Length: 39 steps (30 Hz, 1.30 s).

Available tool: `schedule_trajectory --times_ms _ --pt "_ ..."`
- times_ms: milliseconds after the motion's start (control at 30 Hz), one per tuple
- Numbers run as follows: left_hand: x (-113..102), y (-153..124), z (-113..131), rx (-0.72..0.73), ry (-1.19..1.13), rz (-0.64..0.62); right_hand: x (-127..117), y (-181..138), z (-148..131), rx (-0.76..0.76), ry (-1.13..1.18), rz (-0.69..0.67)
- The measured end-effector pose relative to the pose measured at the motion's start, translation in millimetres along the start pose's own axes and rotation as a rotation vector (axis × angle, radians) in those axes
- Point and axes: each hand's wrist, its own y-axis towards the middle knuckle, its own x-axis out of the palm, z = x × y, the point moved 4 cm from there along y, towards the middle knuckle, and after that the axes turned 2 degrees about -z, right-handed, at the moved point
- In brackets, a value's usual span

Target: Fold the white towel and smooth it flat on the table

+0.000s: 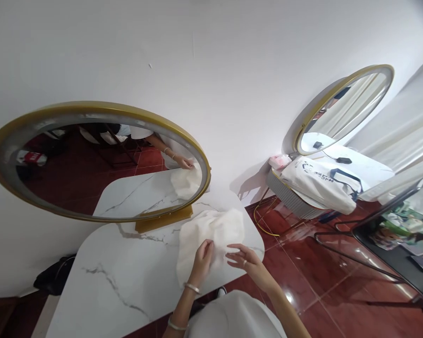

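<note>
A crumpled piece of thin white cloth (pixel 193 237) lies near the right end of the marble-patterned table (pixel 102 281). Over the cloth's near part, my left hand (pixel 202 260) has its thumb and fingers pressed together in a pinch. Whatever it may hold is too small to make out. To the right, my right hand (pixel 250 265) hovers by the edge of the cloth, its fingers stretched and apart, with a ring on one finger. Two bracelets circle my left wrist and forearm.
A gold-framed oval mirror (pixel 102 105) stands at the table's back against the wall. At right, a second table (pixel 364 162) bears a printed white bag (pixel 313 180), a pink-white packet (pixel 279 161) and another mirror (pixel 352 110). A black chair (pixel 384 256) holds several items.
</note>
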Motion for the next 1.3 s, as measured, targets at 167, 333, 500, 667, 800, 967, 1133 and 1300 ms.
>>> schedule_trajectory --times_ms 167,333,500,667,800,967,1133,1300 --pt "2 -23 4 0.079 0.152 -0.114 -3 -5 -6 -0.179 -0.626 0.195" --pt "10 -33 3 0.13 0.227 -0.2 3 6 -23 -0.301 -0.734 0.188" --pt "10 -32 8 0.168 0.23 -0.247 2 24 -20 -0.111 -0.536 -0.006" --pt "2 -32 16 0.2 0.284 -0.2 0 30 -17 -0.018 -0.283 0.083" --pt "-2 -44 16 0.317 0.428 -0.03 2 28 -19 -0.034 -0.193 0.194" --pt "12 -52 24 0.557 0.663 0.282 12 27 -25 -0.091 -0.204 0.264" --pt "18 -46 48 0.705 0.691 0.422 24 22 -44 -0.216 -0.178 0.248" --pt "7 -49 64 0.654 0.592 0.375 32 13 -75 -0.305 -0.183 0.271"
